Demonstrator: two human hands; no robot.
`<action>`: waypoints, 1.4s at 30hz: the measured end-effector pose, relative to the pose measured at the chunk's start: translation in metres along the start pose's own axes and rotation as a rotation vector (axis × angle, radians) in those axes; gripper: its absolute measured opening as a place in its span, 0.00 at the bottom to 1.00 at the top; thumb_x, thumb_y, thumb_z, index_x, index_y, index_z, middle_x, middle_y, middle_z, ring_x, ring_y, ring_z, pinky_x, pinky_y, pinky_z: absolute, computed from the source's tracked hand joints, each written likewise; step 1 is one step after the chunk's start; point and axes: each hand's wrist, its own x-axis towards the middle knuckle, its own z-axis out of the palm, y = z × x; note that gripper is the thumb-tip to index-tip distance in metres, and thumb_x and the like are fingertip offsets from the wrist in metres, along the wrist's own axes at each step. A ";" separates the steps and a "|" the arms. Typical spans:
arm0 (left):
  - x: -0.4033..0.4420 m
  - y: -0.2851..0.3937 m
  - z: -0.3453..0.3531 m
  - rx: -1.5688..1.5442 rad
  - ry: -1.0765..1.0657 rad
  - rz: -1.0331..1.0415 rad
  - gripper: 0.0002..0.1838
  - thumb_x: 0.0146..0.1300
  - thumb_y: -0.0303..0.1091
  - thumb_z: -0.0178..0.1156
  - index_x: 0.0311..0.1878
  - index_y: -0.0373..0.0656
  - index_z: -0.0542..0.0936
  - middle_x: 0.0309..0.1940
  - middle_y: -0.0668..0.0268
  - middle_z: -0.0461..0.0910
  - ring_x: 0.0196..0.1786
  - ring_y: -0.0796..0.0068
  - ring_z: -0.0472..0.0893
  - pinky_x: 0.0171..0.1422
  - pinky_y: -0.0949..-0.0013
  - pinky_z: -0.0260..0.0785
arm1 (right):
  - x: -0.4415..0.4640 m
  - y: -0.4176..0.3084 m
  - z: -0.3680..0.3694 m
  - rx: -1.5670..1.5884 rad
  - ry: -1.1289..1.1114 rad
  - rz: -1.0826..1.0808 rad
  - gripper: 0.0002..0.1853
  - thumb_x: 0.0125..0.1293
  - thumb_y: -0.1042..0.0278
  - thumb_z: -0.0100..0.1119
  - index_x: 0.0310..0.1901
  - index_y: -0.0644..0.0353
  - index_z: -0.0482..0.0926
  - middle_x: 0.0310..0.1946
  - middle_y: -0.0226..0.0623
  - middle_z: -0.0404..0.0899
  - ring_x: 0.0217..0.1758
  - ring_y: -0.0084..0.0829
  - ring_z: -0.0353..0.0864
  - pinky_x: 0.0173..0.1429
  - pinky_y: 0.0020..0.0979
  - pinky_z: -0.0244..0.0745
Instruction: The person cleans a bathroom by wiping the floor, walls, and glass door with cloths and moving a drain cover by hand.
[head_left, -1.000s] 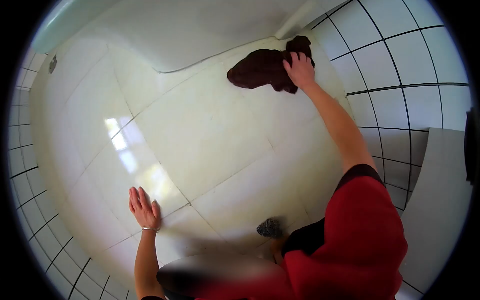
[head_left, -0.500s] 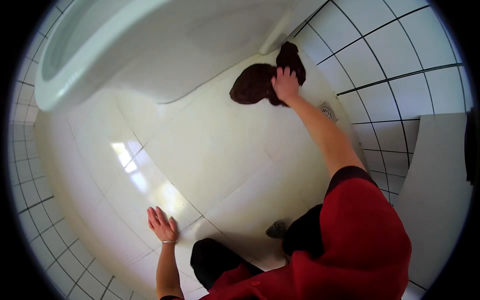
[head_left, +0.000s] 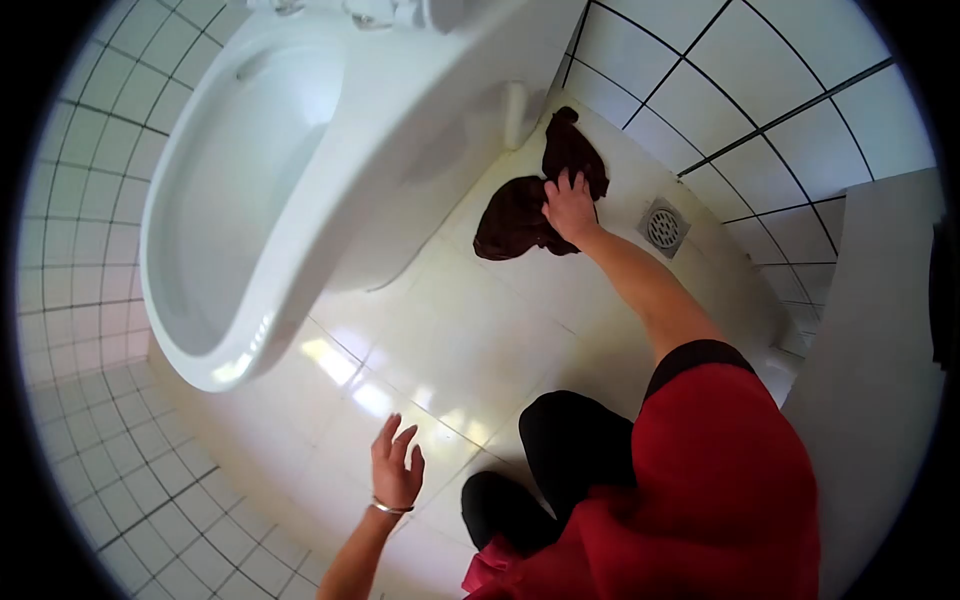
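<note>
A dark brown cloth (head_left: 515, 220) lies bunched on the tiled floor, beside the base of a white ceramic bathroom fixture. On its middle presses my right hand (head_left: 570, 205), fingers bent into the fabric and holding it against the floor. My left hand (head_left: 397, 470), a bangle at the wrist, holds nothing. Its fingers are spread over the floor near the front end of the fixture, and it seems lifted off the tiles.
The white ceramic fixture (head_left: 330, 220) with a long bowl takes up the upper left. A floor drain (head_left: 663, 228) is set right of the cloth. White tiled walls (head_left: 760, 90) rise at both sides, and a grey panel (head_left: 880, 330) stands at the right.
My left hand has come up from lying flat on the floor. My right hand stays on the cloth. The view has shifted, showing more of the fixture's bowl and the drain.
</note>
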 end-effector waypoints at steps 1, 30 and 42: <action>0.034 0.028 -0.050 -0.091 0.057 0.150 0.22 0.47 0.21 0.57 0.49 0.40 0.72 0.57 0.51 0.65 0.59 0.53 0.67 0.59 0.52 0.60 | -0.001 0.000 0.000 -0.009 0.000 -0.008 0.21 0.56 0.55 0.54 0.46 0.60 0.69 0.57 0.55 0.60 0.58 0.62 0.59 0.61 0.54 0.56; 0.211 0.088 -0.170 0.560 0.239 -0.031 0.49 0.33 0.32 0.72 0.59 0.35 0.54 0.44 0.48 0.71 0.41 0.48 0.74 0.44 0.54 0.67 | 0.252 0.033 -0.037 1.019 -0.050 0.079 0.21 0.57 0.61 0.53 0.52 0.55 0.72 0.50 0.44 0.73 0.53 0.45 0.71 0.57 0.37 0.65; 0.215 0.095 -0.170 0.461 0.209 -0.052 0.46 0.37 0.31 0.71 0.60 0.37 0.55 0.44 0.50 0.72 0.41 0.48 0.75 0.44 0.56 0.68 | 0.071 0.128 -0.036 0.888 0.110 0.384 0.19 0.56 0.65 0.57 0.49 0.61 0.74 0.47 0.41 0.77 0.49 0.34 0.77 0.56 0.29 0.66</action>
